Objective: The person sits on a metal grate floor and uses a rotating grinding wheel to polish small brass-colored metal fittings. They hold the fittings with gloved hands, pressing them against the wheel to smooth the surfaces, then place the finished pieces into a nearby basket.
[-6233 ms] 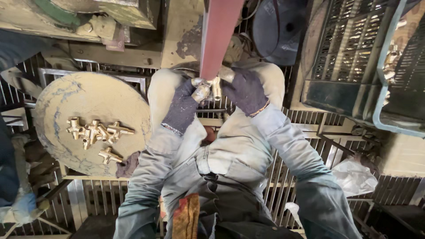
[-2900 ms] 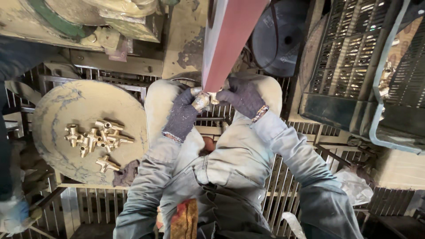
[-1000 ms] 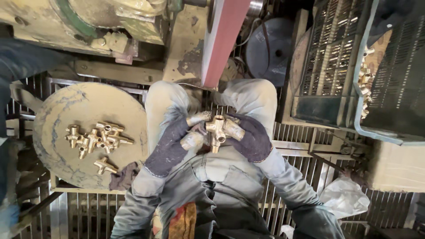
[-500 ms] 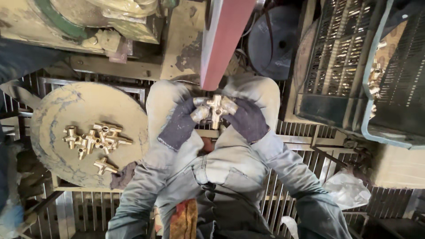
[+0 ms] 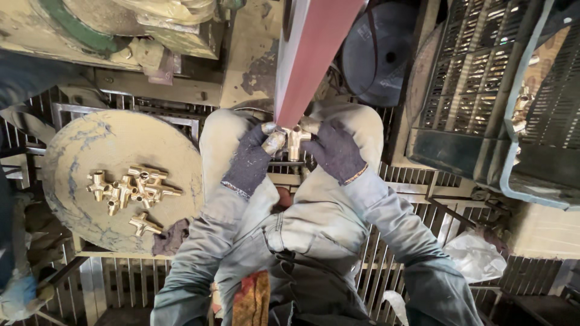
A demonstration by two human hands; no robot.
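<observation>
A shiny brass T-shaped pipe fitting (image 5: 294, 140) sits upright above the knees, its top end touching the lower edge of a slanted reddish-brown sanding belt (image 5: 311, 57).

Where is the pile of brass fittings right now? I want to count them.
In the head view, the pile of brass fittings lies on the round dusty tray at the person's left, beside the left knee.

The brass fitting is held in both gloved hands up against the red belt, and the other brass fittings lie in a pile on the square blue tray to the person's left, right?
Nearly. The head view shows the brass fitting held by the left hand and right hand at the red belt, but the other brass fittings lie on a round, tan disc-shaped table, not a square blue tray.
</observation>
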